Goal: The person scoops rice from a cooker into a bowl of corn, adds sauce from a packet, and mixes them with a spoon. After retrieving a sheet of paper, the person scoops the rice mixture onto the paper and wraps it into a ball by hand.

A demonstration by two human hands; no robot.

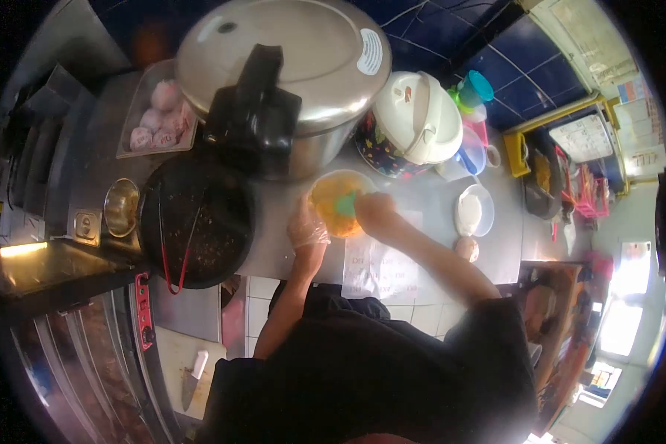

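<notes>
Apparently gloved left hand (307,226) on bowl (331,176); right hand (374,212) around green tool (345,204)

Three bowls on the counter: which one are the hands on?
The orange-filled bowl in the middle: gloved left hand at its rim, right hand with a green tool over it. The steel bowl and white bowl sit apart.

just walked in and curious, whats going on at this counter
A person stands at a steel counter working over a bowl of orange-yellow mix. The gloved left hand rests at the bowl's edge, and the right hand holds a green utensil in the mix. A big lidded pot and a dark pan sit beside it.
</notes>
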